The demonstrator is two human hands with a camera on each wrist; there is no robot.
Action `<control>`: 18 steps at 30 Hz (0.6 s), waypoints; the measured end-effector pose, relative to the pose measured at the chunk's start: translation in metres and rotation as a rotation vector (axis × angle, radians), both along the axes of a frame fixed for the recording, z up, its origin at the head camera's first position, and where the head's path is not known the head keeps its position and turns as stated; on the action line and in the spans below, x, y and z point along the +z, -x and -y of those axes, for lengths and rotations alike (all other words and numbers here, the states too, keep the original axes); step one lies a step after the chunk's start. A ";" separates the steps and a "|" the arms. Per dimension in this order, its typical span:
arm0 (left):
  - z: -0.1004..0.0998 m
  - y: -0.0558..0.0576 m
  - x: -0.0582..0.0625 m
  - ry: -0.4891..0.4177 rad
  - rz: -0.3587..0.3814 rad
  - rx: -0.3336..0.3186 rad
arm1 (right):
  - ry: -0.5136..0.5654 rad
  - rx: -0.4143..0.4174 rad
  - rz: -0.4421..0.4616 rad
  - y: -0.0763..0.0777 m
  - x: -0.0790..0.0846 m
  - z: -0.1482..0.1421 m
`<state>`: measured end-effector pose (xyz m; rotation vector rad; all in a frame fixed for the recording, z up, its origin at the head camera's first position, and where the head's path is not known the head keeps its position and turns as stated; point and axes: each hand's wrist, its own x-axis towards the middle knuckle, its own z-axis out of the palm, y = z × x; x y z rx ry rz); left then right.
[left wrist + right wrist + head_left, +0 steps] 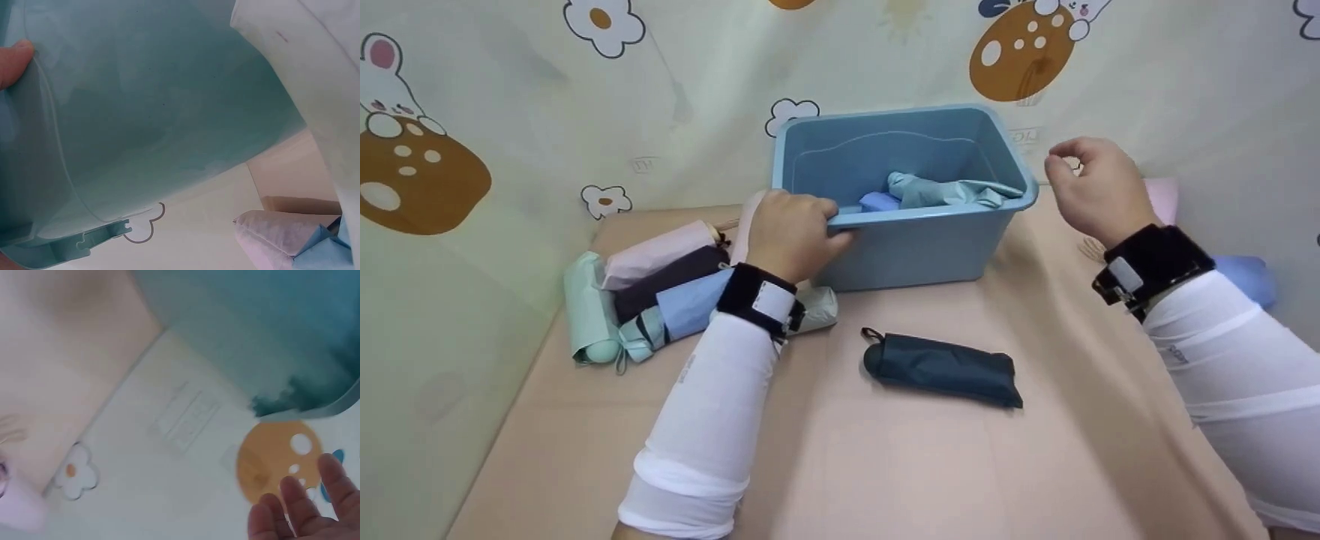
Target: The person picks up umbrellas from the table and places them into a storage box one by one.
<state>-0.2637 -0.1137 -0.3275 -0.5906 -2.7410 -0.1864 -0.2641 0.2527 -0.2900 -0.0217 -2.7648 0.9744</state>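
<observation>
My left hand grips the front left rim of a blue plastic bin, which stands at the back of the table. In the left wrist view its thumb lies against the bin's outer wall. Inside the bin are a light teal folded umbrella and something blue, partly hidden by the rim. My right hand is in the air just right of the bin, apart from it, fingers loosely bent and holding nothing. A dark navy folded umbrella lies on the table in front of the bin.
Left of the bin lie several folded umbrellas: mint, pink, dark, blue and pale grey-green. Beyond my right forearm show a pink bundle and a blue bundle. A patterned wall covering rises behind.
</observation>
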 end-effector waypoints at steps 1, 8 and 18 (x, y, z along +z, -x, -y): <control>0.000 0.000 0.000 0.000 0.000 0.002 | -0.031 0.004 0.021 -0.001 -0.004 -0.007; 0.001 0.000 0.000 -0.005 -0.008 -0.001 | -0.268 -0.014 0.252 -0.007 -0.034 -0.047; 0.000 -0.001 0.001 0.008 -0.001 0.002 | -0.398 0.029 0.440 -0.016 -0.063 -0.080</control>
